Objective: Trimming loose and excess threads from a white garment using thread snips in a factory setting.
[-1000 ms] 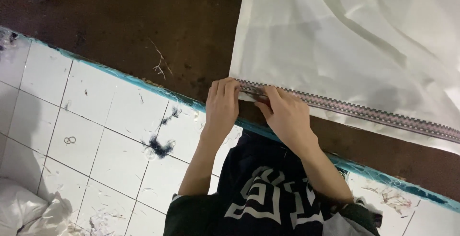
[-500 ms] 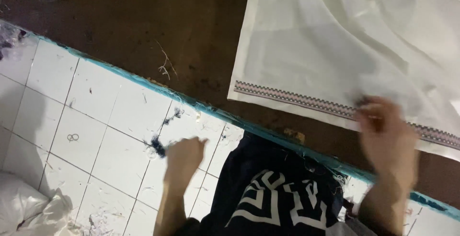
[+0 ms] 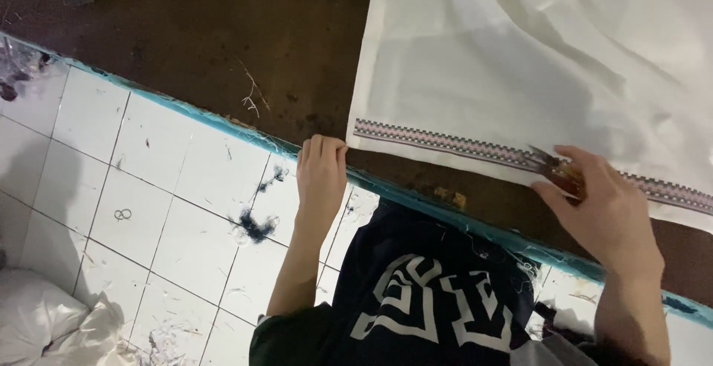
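A white cloth [image 3: 535,54] with a patterned woven border band [image 3: 445,143] lies on a dark brown table [image 3: 223,31]. My left hand [image 3: 321,176] rests with curled fingers on the table's teal edge, just left of the cloth's near corner, holding nothing. My right hand [image 3: 601,206] sits on the border band further right and grips a small brown-handled thread snipper [image 3: 558,173], its tips on the band.
The table's teal edge [image 3: 186,109] runs diagonally across the view. Below it is a white tiled floor [image 3: 134,188] strewn with thread scraps and a dark thread clump [image 3: 255,225]. A heap of white cloth [image 3: 44,329] lies at the bottom left.
Both hands were together at the cloth's near corner. The right hand slid right along the border band; the left dropped away, then came back to the table edge.
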